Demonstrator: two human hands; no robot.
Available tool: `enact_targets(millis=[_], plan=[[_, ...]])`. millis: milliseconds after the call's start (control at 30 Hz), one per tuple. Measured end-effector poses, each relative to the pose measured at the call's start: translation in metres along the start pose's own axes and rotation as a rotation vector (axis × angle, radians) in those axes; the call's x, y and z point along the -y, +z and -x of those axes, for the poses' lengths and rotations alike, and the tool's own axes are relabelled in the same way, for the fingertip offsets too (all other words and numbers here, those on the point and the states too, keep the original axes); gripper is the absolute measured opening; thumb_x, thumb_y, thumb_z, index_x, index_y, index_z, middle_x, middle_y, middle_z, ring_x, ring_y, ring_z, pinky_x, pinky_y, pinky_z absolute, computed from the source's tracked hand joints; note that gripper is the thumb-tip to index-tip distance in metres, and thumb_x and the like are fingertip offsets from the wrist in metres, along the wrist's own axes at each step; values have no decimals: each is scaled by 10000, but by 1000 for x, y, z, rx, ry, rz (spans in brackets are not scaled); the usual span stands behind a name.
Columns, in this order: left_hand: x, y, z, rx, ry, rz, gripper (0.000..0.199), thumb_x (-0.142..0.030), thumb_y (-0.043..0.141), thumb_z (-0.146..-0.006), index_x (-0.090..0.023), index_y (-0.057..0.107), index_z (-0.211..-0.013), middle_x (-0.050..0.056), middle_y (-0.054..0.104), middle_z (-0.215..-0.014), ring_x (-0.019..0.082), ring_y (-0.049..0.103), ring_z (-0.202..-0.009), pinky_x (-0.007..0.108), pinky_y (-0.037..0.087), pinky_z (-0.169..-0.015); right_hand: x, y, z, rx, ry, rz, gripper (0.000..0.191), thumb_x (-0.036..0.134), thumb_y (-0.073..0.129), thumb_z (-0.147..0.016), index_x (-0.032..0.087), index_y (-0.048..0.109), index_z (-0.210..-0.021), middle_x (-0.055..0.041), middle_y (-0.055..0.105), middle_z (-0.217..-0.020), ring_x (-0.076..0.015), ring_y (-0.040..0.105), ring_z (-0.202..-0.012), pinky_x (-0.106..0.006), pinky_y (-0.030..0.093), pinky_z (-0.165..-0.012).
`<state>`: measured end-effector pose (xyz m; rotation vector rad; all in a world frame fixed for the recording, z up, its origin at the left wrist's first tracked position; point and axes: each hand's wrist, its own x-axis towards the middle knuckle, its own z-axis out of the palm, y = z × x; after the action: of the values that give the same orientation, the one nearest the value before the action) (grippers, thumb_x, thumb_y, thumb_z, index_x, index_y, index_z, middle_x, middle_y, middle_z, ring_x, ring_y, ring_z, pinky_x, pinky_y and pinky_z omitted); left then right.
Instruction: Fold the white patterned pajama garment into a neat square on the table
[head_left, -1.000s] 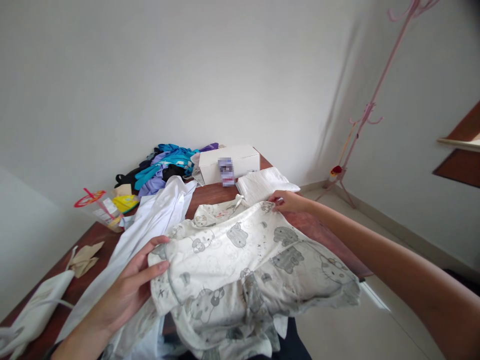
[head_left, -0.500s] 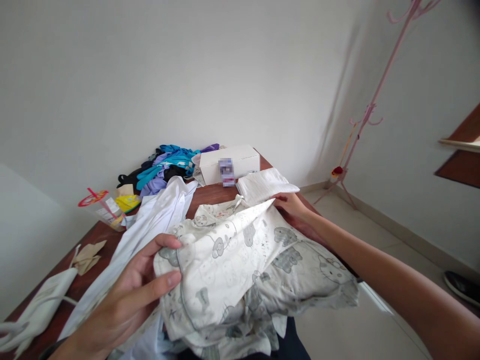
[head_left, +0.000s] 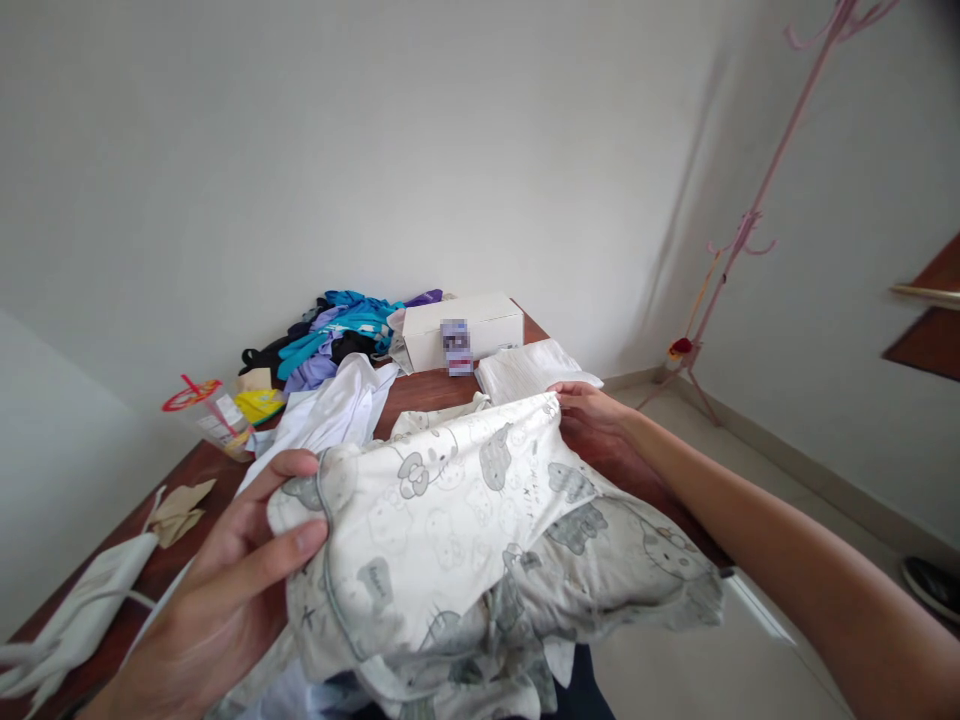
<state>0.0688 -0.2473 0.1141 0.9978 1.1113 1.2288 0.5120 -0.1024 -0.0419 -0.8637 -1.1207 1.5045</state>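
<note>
A white shirt with grey cartoon cats [head_left: 450,510] stretches between my two hands above the table's near edge. My left hand [head_left: 232,570] pinches its left edge between thumb and fingers, by a dark piped seam. At the far right corner, my right hand [head_left: 589,405] grips the cloth with its fingertips. The shirt's lower part hangs in loose folds toward my lap. Just behind my right hand lies a folded white cloth [head_left: 529,367]. A long white garment [head_left: 326,410] runs along the table to the left, partly hidden under the shirt.
A white box [head_left: 487,325] and a heap of coloured clothes [head_left: 341,330] stand against the wall. On the left are a plastic cup with a red straw [head_left: 214,415], crumpled brown paper [head_left: 180,512] and a white power strip [head_left: 97,590]. A pink coat rack [head_left: 772,180] stands in the corner.
My left hand has moved left with the shirt's edge. The cloth between my hands is pulled straighter, and its folded-over top edge is now flatter.
</note>
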Motion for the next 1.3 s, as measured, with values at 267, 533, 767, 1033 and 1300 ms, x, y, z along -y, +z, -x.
enact_targets(millis=[267, 533, 767, 1033, 1300], plan=[[-2, -16, -1, -197, -110, 24, 619, -293, 861, -597, -403, 634, -1162, -33, 759, -1063, 303, 763, -797, 349, 635, -513, 16, -6, -23, 55, 9, 145, 171, 280, 803, -697, 163, 732, -799, -2, 624, -691, -131, 517, -609, -268, 415, -596], [41, -50, -26, -93, -174, -160, 531, -335, 890, -658, -303, 617, -1112, -33, 696, -868, 219, 703, -777, 283, 577, -652, 33, -8, -29, 50, -140, 735, 269, 405, 684, -786, 156, 752, -863, -23, 676, -766, -163, 543, -700, -284, 400, -658], [90, -82, -80, 47, -189, -295, 532, -404, 891, -625, -195, 671, -1062, 38, 708, -947, 246, 679, -875, 311, 546, -713, 21, -17, -29, -65, -222, 1263, 298, 359, 537, -866, 185, 764, -950, -67, 733, -873, -224, 637, -821, -332, 476, -789], [102, -91, -91, -19, -52, -401, 703, -459, 851, -685, -163, 675, -1298, 55, 753, -909, 249, 705, -802, 283, 525, -649, 10, 1, -23, -182, -373, 1498, 341, 354, 482, -962, 176, 729, -1115, -105, 692, -963, -278, 630, -971, -408, 503, -917], [110, -87, -91, 140, -181, -374, 1069, -471, 898, -643, -191, 423, -1559, 75, 776, -967, 287, 746, -832, 307, 567, -640, -9, 110, 69, 66, -505, 1454, 286, 309, 508, -1020, 241, 652, -1258, -132, 600, -1320, -296, 579, -1244, -498, 502, -1042]])
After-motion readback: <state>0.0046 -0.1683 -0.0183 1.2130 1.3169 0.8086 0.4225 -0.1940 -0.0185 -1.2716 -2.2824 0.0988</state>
